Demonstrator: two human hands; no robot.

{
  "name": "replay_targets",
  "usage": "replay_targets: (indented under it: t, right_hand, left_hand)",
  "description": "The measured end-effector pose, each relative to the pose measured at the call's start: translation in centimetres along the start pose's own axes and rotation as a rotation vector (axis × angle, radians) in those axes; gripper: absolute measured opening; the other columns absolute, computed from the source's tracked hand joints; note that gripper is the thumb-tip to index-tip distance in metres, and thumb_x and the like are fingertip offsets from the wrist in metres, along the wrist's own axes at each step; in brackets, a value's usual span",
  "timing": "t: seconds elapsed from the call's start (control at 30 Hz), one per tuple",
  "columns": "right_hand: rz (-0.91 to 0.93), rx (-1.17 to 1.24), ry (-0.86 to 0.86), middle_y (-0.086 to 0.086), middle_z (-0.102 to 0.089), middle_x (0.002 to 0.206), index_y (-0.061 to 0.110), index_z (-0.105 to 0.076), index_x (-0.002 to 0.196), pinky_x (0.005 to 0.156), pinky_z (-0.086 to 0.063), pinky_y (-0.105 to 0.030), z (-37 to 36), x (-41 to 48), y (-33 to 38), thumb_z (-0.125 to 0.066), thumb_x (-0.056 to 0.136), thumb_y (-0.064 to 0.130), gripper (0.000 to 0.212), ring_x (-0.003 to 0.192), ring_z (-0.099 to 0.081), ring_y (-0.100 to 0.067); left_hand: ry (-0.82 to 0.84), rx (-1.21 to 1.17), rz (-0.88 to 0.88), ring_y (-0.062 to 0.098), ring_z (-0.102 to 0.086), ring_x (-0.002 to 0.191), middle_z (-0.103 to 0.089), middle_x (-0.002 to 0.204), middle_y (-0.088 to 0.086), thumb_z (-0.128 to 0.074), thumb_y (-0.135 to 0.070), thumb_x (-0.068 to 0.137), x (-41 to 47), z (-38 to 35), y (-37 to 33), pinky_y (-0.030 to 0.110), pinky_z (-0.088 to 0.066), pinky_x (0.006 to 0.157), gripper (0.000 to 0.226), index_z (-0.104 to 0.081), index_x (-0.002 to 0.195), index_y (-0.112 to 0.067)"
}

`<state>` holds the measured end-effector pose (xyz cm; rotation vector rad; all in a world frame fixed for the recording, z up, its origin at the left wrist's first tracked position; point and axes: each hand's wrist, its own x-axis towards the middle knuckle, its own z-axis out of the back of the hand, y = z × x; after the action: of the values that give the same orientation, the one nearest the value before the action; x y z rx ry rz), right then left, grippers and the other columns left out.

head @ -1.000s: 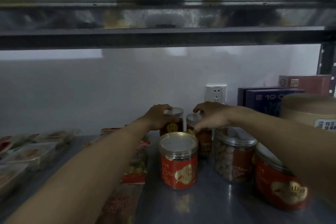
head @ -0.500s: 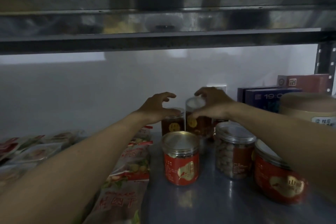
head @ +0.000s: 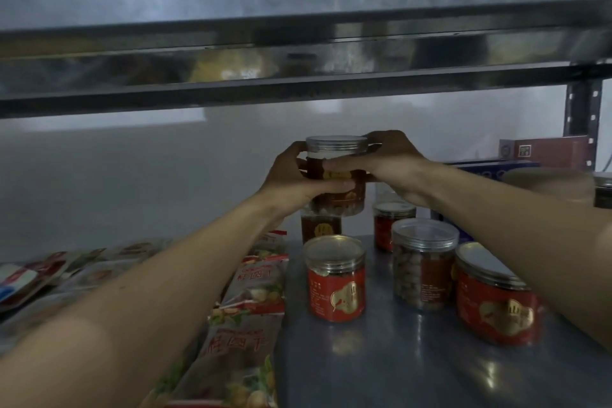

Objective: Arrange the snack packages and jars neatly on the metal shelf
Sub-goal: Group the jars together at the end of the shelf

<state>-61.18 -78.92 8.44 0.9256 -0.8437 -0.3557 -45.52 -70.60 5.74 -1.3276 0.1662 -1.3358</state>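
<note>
Both my hands hold a clear jar with a silver lid up in the air above the metal shelf. My left hand grips its left side and my right hand grips its right side, fingers across the front label. Just below it stands a dark jar at the back. A red-labelled jar stands in front, a clear jar of round snacks to its right, and a wide red jar further right. A small red jar stands behind.
Snack bags lie in a row on the left, with flat packs further left. Boxes and a round tub stand at the back right. The upper shelf hangs close overhead.
The jar that my right hand was lifting at the back is now higher, and my left hand has come over from the neighbouring jar and taken hold of it too.
</note>
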Motion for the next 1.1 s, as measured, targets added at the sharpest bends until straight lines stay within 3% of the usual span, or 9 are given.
replay_targets:
  t: [0.17,0.43,0.6,0.7,0.8,0.93,1.03,1.1]
  right_hand:
    - [-0.001,0.065,0.055,0.002,-0.075,0.101,0.014,-0.073,0.105,0.091,-0.054,-0.032,-0.3,-0.6,0.5,-0.089,0.059,0.024,0.050,0.097,-0.070,-0.013]
    - [-0.043,0.018,0.156,0.001,-0.073,0.108,0.019,-0.069,0.112,0.100,-0.049,-0.040,-1.5,-0.8,0.4,-0.091,0.044,0.048,0.077,0.105,-0.067,-0.017]
    - [-0.058,0.044,0.202,0.000,-0.072,0.111,0.022,-0.071,0.107,0.103,-0.046,-0.042,-1.8,-1.2,0.7,-0.089,0.051,0.044,0.062,0.108,-0.064,-0.019]
    - [-0.063,0.011,0.204,0.001,-0.071,0.113,0.021,-0.067,0.114,0.103,-0.047,-0.041,-1.9,-1.4,0.7,-0.089,0.050,0.048,0.073,0.109,-0.064,-0.017]
    - [-0.094,-0.136,0.298,0.003,-0.062,0.127,0.022,-0.055,0.129,0.104,-0.042,-0.037,-1.1,-1.8,0.7,-0.087,0.053,0.050,0.088,0.119,-0.056,-0.017]
    - [-0.154,-0.573,0.450,0.002,-0.045,0.145,0.023,-0.035,0.146,0.109,-0.038,-0.039,-1.1,-2.9,-0.4,-0.087,0.060,0.041,0.101,0.131,-0.044,-0.020]
    - [-0.177,-0.681,0.492,0.003,-0.043,0.147,0.023,-0.036,0.145,0.104,-0.042,-0.035,-2.4,-3.4,-1.6,-0.086,0.059,0.049,0.103,0.131,-0.045,-0.020]
    - [-0.180,-0.673,0.526,0.005,-0.048,0.143,0.023,-0.041,0.141,0.097,-0.044,-0.030,-2.8,-3.5,-1.7,-0.085,0.063,0.048,0.093,0.127,-0.048,-0.019]
  left_hand:
    - [0.108,-0.104,0.079,0.016,-0.060,0.113,-0.062,0.124,0.002,-0.091,-0.037,0.053,-1.5,1.9,-0.4,0.037,-0.054,0.093,0.094,-0.047,0.136,-0.030]
    - [0.056,-0.095,0.100,0.020,-0.062,0.110,-0.064,0.120,0.006,-0.089,-0.046,0.043,-3.4,3.0,-0.6,0.038,-0.057,0.087,0.102,-0.048,0.134,-0.030]
    - [0.031,-0.073,0.096,0.018,-0.062,0.109,-0.062,0.120,0.002,-0.087,-0.049,0.047,-4.1,3.3,-0.6,0.037,-0.058,0.085,0.097,-0.048,0.133,-0.032]
    - [0.039,-0.041,0.092,0.017,-0.060,0.109,-0.061,0.121,0.001,-0.085,-0.047,0.049,-4.6,3.5,-0.7,0.036,-0.058,0.085,0.095,-0.048,0.135,-0.031]
    - [-0.003,-0.015,0.082,0.019,-0.060,0.108,-0.061,0.121,0.003,-0.086,-0.050,0.046,-5.0,4.0,-0.4,0.039,-0.058,0.085,0.099,-0.049,0.135,-0.028]
    - [-0.024,-0.015,0.110,0.022,-0.061,0.109,-0.061,0.120,0.005,-0.085,-0.049,0.049,-5.4,5.3,0.2,0.041,-0.058,0.084,0.093,-0.050,0.132,-0.030]
    - [0.000,0.003,0.128,0.022,-0.061,0.109,-0.061,0.120,0.006,-0.085,-0.048,0.050,-5.8,5.7,0.5,0.039,-0.058,0.085,0.094,-0.048,0.134,-0.030]
    - [0.000,0.004,0.131,0.022,-0.061,0.108,-0.061,0.119,0.006,-0.085,-0.047,0.050,-6.1,5.6,0.7,0.040,-0.057,0.086,0.095,-0.047,0.135,-0.029]
